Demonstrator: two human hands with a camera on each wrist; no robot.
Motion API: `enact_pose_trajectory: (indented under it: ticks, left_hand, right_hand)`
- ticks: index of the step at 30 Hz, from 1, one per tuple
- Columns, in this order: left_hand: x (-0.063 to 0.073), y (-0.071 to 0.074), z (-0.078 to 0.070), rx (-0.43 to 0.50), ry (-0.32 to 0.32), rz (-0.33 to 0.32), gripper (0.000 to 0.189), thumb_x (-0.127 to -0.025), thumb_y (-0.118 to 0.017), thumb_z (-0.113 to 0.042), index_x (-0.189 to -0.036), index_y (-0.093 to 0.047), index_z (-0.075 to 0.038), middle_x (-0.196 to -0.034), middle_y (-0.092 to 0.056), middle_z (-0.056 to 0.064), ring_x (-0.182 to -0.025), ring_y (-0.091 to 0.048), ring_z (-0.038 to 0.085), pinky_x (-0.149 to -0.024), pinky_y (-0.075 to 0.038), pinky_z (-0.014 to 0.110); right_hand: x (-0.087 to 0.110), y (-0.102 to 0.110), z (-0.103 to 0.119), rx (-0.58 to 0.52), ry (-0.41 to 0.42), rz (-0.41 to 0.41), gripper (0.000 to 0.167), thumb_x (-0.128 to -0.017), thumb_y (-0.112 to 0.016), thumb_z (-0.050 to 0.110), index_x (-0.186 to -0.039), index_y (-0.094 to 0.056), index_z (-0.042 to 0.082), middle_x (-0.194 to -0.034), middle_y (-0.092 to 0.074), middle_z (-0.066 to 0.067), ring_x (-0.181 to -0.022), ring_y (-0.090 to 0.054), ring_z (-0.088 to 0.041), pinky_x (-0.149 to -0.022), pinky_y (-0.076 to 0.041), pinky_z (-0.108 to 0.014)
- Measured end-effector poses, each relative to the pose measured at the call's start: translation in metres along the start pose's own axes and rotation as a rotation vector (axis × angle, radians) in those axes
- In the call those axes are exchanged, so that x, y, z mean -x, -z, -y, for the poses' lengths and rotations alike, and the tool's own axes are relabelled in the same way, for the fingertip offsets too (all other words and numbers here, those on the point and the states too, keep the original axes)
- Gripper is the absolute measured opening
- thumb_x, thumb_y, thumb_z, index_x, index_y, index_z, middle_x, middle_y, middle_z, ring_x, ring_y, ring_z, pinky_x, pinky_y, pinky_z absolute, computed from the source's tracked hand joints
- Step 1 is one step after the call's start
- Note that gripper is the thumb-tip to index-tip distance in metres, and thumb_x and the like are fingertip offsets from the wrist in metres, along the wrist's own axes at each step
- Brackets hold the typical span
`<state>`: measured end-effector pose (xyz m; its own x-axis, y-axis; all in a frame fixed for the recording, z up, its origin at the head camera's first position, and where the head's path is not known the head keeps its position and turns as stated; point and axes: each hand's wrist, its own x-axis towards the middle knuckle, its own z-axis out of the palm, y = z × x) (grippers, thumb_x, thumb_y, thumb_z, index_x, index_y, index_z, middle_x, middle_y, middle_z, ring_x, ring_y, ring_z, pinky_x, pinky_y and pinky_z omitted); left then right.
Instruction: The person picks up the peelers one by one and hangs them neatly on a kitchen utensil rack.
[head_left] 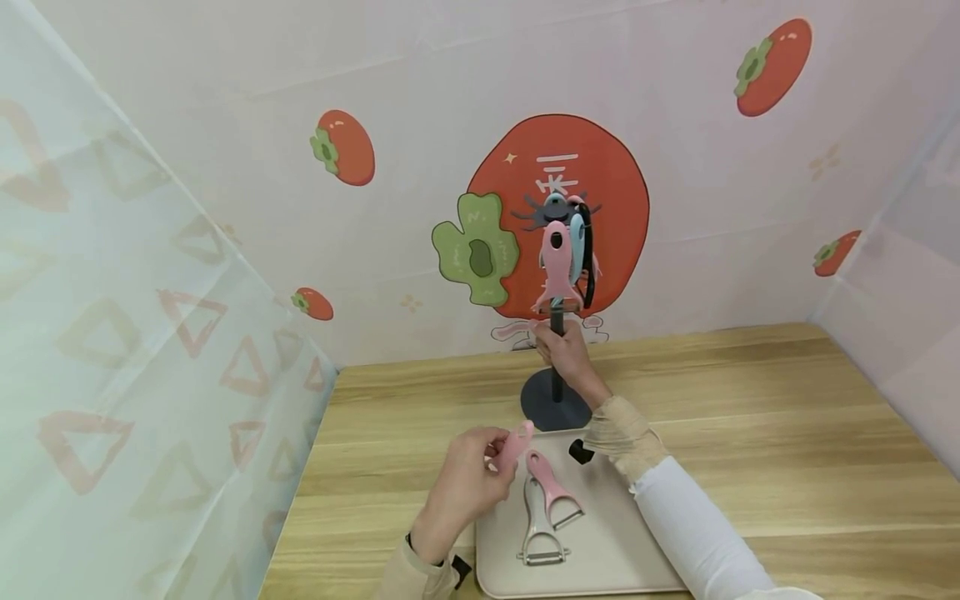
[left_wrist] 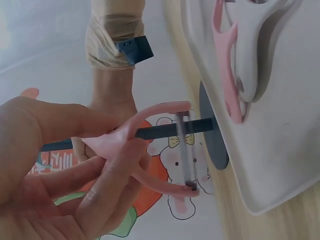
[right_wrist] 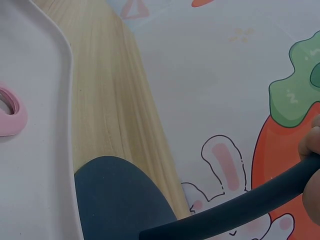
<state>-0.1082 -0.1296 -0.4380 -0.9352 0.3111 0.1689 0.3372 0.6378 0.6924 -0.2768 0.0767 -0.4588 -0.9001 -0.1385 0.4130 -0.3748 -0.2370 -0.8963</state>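
A pink peeler [left_wrist: 115,142] is pinched by my left hand [head_left: 468,475] above the tray's far left part; its metal blade [left_wrist: 186,150] shows in the left wrist view. My right hand [head_left: 567,354] grips the dark post [right_wrist: 240,205] of a stand with a round base [head_left: 553,404]. From hooks at the stand's top hang several peelers, a pink one [head_left: 557,262] in front, with a light blue one [head_left: 577,246] and a black one [head_left: 588,258] behind. On the tray [head_left: 615,533] lie a pink peeler [head_left: 550,481] and a grey-white peeler [head_left: 537,517], close together.
The tray lies on a wooden table [head_left: 750,433], its far edge against the stand's base. Behind the table rises a wall covering [head_left: 420,75] printed with red fruit. Another printed covering [head_left: 150,333] stands along the left side.
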Motion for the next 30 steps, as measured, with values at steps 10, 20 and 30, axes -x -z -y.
enact_pose_trajectory:
  ticks: [10,20,30]
  left_hand:
    - [-0.015,0.01,-0.004,0.141,-0.131,-0.196,0.034,-0.089,-0.08,0.005,-0.121,-0.074,-0.003,-0.106,-0.075,0.011,-0.095,-0.077,0.026,-0.066,-0.06,0.018]
    - [-0.029,0.022,-0.017,0.165,-0.162,-0.273,0.036,-0.091,-0.082,-0.001,-0.126,-0.072,-0.004,-0.114,-0.075,0.013,-0.103,-0.077,0.027,-0.069,-0.061,0.021]
    - [-0.05,0.039,-0.034,0.296,-0.255,-0.383,0.037,-0.09,-0.084,-0.003,-0.126,-0.073,-0.002,-0.115,-0.077,0.014,-0.103,-0.078,0.027,-0.072,-0.064,0.031]
  right_hand:
    - [-0.001,0.002,-0.002,-0.004,0.004,-0.006,0.057,-0.109,-0.051,0.008,-0.054,-0.039,0.006,-0.045,-0.031,0.009,-0.037,-0.024,-0.012,-0.043,-0.019,-0.031]
    - [0.0,0.001,-0.002,-0.019,-0.002,-0.004,0.057,-0.109,-0.054,0.013,-0.055,-0.039,-0.001,-0.046,-0.033,0.007,-0.037,-0.028,-0.012,-0.043,-0.022,-0.03]
    - [-0.002,0.002,-0.002,-0.007,-0.012,0.005,0.059,-0.109,-0.056,0.019,-0.056,-0.04,0.001,-0.045,-0.034,0.008,-0.038,-0.029,-0.012,-0.043,-0.023,-0.03]
